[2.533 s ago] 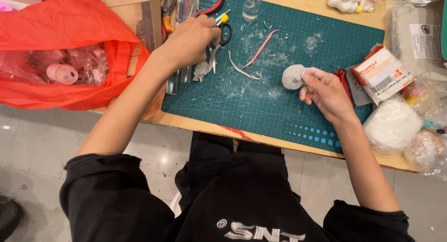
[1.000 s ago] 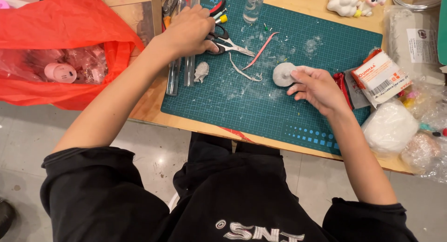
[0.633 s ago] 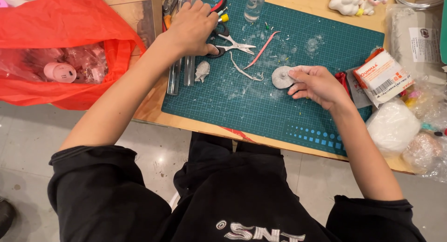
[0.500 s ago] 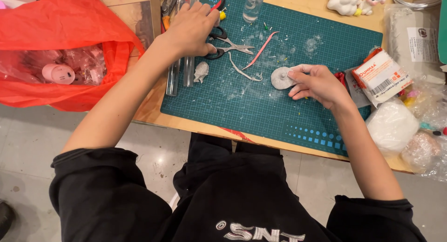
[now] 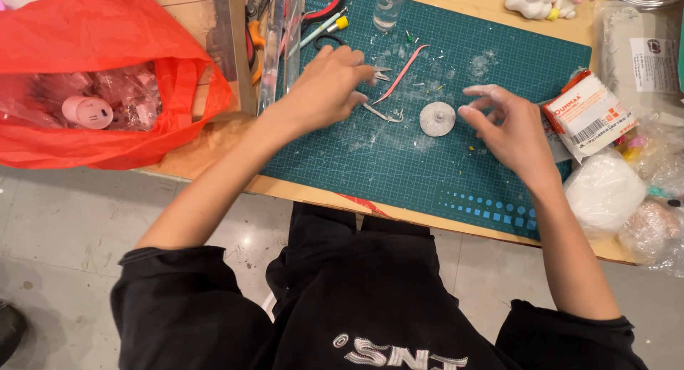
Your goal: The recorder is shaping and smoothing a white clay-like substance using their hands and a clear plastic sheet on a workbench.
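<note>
Working white clay on a green cutting mat (image 5: 427, 178) spread over the bench, the person has a small round clay disc (image 5: 437, 118) already shaped and lying flat, free of both hands. The right hand (image 5: 507, 128) hovers just beside the disc on its right, fingers loosely spread and dusted white, holding nothing. The left hand (image 5: 329, 85) sits well to the disc's left, fingers curled down over a small metal tool (image 5: 380, 74) whose tips poke out past the fingertips; whether it actually grips the tool I cannot tell. Just beyond those fingertips lie a thin pink clay strip (image 5: 403, 71) and a curled white strip (image 5: 385, 115), both unattached to the disc. Judging by this, the base piece is formed and the strips are rolled, while joining or detailing remains undone. Beside the right hand's far side rests a white clay lump (image 5: 604, 192) in wrap, with plenty unused
</note>
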